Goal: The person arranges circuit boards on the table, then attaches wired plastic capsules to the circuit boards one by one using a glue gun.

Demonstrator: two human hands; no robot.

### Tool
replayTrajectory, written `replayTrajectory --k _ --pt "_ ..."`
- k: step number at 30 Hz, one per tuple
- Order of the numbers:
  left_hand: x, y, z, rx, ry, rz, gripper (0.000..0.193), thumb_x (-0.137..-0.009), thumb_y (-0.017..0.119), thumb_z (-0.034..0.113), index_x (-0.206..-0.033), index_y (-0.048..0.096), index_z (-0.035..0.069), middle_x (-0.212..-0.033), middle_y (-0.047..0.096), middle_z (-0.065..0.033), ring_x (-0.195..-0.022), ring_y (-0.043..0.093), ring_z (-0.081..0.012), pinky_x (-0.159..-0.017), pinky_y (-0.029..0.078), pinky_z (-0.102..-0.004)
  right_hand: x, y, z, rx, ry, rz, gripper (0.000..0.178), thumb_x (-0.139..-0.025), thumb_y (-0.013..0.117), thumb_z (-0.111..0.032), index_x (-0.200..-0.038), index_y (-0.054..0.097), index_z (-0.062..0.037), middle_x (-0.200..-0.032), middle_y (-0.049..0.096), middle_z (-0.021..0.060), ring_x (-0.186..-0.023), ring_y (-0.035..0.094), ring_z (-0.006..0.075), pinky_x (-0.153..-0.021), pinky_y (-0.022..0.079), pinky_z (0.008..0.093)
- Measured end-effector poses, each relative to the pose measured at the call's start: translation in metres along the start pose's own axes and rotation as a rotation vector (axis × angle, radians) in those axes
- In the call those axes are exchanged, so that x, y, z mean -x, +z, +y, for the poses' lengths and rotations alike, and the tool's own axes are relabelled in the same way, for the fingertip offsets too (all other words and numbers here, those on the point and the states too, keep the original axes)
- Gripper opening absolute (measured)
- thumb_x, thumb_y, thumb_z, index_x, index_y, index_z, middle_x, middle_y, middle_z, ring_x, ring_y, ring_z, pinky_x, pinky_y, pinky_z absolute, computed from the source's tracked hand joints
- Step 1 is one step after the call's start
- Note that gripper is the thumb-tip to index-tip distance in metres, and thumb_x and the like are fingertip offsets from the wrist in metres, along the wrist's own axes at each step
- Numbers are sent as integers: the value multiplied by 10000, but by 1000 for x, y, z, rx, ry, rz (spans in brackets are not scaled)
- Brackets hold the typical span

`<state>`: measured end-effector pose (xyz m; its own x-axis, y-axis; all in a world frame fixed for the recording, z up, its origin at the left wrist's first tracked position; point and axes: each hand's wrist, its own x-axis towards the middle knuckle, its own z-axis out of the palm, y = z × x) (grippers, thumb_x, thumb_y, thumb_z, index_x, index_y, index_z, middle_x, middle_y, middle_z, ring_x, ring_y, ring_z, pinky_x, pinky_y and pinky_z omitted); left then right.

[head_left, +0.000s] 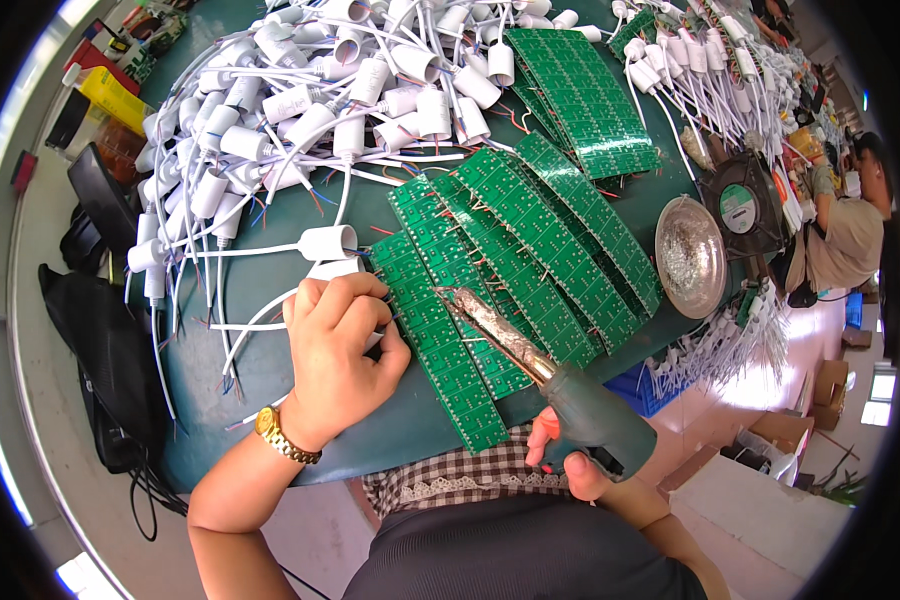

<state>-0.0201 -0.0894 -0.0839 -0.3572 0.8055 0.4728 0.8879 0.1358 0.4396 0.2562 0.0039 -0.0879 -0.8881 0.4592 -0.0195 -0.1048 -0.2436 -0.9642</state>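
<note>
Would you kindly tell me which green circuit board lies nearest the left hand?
The leftmost green board, beside the left hand; its end reaches lowest in the picture, and the other boards lie to its right.

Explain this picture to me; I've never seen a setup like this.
There is no machine here: a person works with bare hands, seen from above by a wide fisheye camera on their head, so straight edges bend. On the green table lie green circuit boards, a heap of white sockets with wires, and a round metal dish. The right hand grips what looks like a soldering gun. The left hand is at the boards' left edge; its fingertips' hold is unclear.
</note>
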Motion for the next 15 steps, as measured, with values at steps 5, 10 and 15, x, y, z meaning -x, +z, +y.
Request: replayTrajectory --k 5,10,15 --pt "0 0 0 -9 16 12 228 -608 694 1 -776 577 102 -974 612 0 -784 475 -238 -717 343 -375 1 -3 1 1 32 3 337 -913 589 -237 -1148 531 -3 -1030 574 111 -811 618 156 -727 523 312" --pt "0 0 -2 33 18 22 237 -616 701 0 -784 572 106 -979 616 3 -787 479 -236 -718 340 -375 6 -5 6 172 14 -20 520 -913 603 -430 -1235 491 -37 -949 585 148 -746 601 200 -643 503 327" --pt "-1 -11 -5 100 60 -77 201 -644 676 -2 -788 578 98 -1010 620 -42 -813 470 -251 -761 350 -373 16 2 21 256 -53 19 435 -878 576 -309 -1174 491 -1 -876 586 144 -716 597 185 -605 499 317"
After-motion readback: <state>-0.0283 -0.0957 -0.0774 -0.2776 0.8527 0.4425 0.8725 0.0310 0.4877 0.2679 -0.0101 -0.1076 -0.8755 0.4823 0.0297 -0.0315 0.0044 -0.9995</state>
